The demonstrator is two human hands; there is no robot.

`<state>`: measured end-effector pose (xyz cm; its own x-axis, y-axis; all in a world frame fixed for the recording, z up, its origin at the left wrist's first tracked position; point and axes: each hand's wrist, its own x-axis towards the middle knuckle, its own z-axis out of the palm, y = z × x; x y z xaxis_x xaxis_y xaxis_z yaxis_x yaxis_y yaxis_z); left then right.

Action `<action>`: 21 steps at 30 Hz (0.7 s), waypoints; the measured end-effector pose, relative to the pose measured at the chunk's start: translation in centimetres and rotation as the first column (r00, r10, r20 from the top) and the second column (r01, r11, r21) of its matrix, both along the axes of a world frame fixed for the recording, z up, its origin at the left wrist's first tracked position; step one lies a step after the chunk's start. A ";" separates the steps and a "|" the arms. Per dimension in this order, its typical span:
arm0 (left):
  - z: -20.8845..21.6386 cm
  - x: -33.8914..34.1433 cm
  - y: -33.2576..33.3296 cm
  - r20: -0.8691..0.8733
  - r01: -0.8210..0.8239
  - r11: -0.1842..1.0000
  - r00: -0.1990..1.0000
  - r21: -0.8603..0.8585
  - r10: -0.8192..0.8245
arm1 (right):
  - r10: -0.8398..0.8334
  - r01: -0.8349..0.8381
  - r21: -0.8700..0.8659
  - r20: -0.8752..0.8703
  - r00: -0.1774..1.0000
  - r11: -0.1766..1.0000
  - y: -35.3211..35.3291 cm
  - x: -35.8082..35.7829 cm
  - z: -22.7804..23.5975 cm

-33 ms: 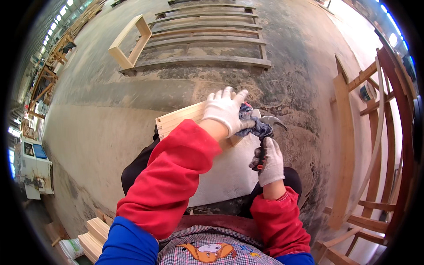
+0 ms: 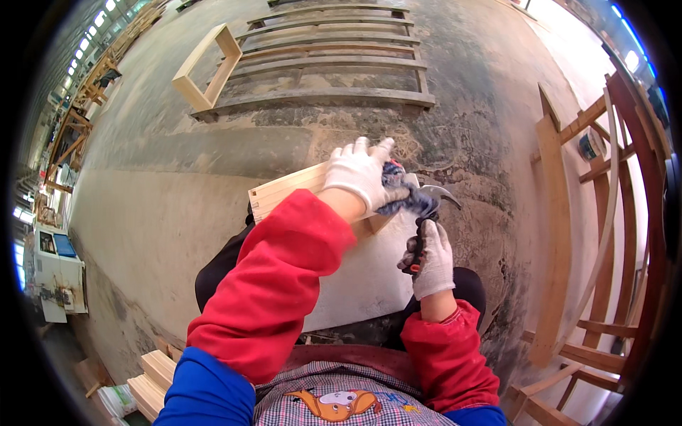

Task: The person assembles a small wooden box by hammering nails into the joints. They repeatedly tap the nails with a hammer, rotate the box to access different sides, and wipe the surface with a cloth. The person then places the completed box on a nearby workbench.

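My left hand [image 2: 355,174], in a white knit glove, grips a pale wooden box frame [image 2: 284,186] with finger joints at its corner. Its fingers reach over the far side, and the thumb lies on the near side. My right hand [image 2: 432,261], in a white glove with dark fingertips, is closed round the black handle of a claw hammer [image 2: 442,196]. The metal claw curves out to the right. A dark blue patterned cloth [image 2: 419,204] lies bunched about the hammer's head, beside my left thumb. Where the head meets the wood is hidden.
Beneath the frame is a light grey work surface [image 2: 355,287]. Ahead, a slatted wooden pallet [image 2: 327,94] lies on the floor with another box frame [image 2: 188,89] standing at its left corner. Wooden racks [image 2: 554,234] stand at right. Stacked wood pieces [image 2: 153,380] sit lower left.
My right hand and the hammer handle have shifted very slightly up and left. The cloth by the hammer's head is blurred. My left hand stays on the box frame.
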<state>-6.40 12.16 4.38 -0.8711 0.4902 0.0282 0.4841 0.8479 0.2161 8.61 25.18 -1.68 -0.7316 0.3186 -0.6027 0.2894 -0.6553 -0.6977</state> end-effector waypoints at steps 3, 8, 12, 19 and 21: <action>-0.6 -1.6 0.5 0.010 -0.069 0.995 0.998 -0.068 0.070 | 0.039 -0.036 0.031 -0.086 0.996 0.999 -0.2 0.5 -0.7; -1.3 -4.5 1.1 0.060 -0.247 0.968 0.968 0.048 0.244 | 0.075 -0.075 -0.003 -0.051 0.996 0.997 -0.5 0.8 -0.6; -1.1 -6.7 1.2 0.210 -0.308 0.951 0.931 0.014 0.298 | 0.089 -0.091 -0.020 -0.078 0.993 0.996 -0.5 1.5 0.0; -1.6 -4.7 0.7 0.149 -0.084 0.992 0.986 0.093 0.070 | 0.130 -0.137 -0.112 -0.064 0.989 0.984 -0.6 4.5 0.4; -1.6 -2.6 0.9 -0.093 0.060 0.991 0.994 0.122 -0.049 | 0.138 -0.149 -0.098 -0.109 0.984 0.984 -0.7 4.8 0.3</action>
<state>-8.96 13.09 2.77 -0.8344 0.5249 0.1683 0.5511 0.7887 0.2723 13.39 24.47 -1.39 -0.8240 0.1449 -0.5477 0.3169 -0.6835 -0.6576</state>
